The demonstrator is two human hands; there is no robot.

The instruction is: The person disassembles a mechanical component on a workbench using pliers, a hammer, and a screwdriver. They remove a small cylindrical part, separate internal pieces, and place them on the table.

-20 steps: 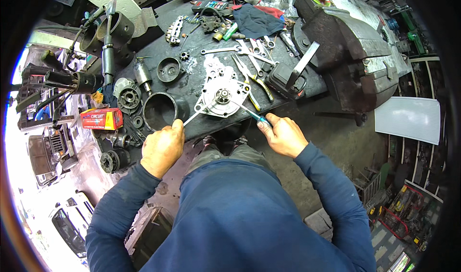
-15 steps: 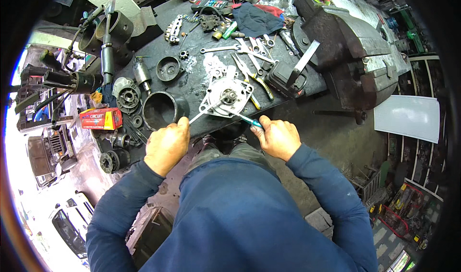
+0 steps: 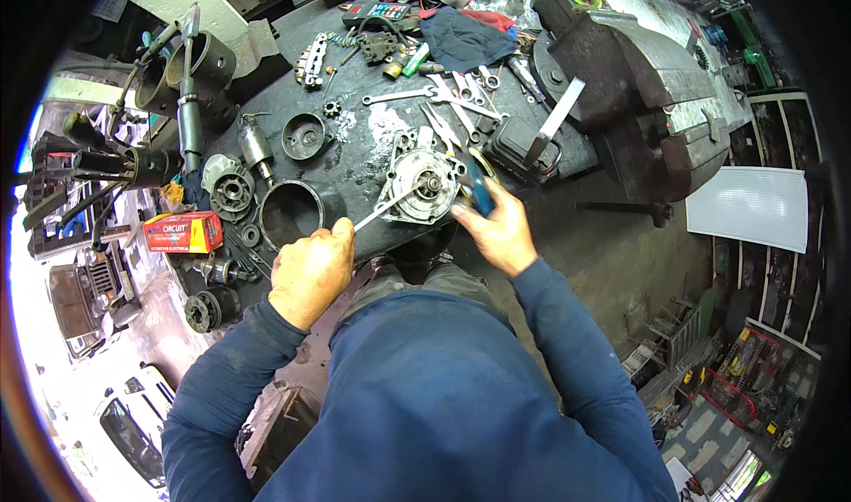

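The round metal housing (image 3: 424, 187) lies at the near edge of the workbench (image 3: 359, 169) and serves as the reference for all positions. The left hand (image 3: 312, 271), at the near left of the housing, is closed in a fist around a slim steel rod tool (image 3: 379, 211), whose far end reaches the area of the housing's central shaft. The right hand (image 3: 498, 227), at the near right of the housing, grips a blue-handled tool (image 3: 481, 198); this tool is blurred, and whether it touches the housing cannot be determined. CAUTION: no clamp shows on the housing, so uneven force from the 2 tools could rotate it or push it over the bench edge. If the rod tip slips under side load, it could score the face or jolt the left fist. The blue-handled tool could also knock the pliers (image 3: 443, 129) just beyond the housing. Materials: the housing is pale cast metal with an irregular, lobed rim and a ringed center. Left of the housing stands a dark, smooth-walled hollow cylinder (image 3: 331, 207). Beyond the housing lie polished flat wrenches (image 3: 399, 97) and, farther back, a soft, creased dark cloth (image 3: 465, 36). The bench top is black, scuffed and stained.
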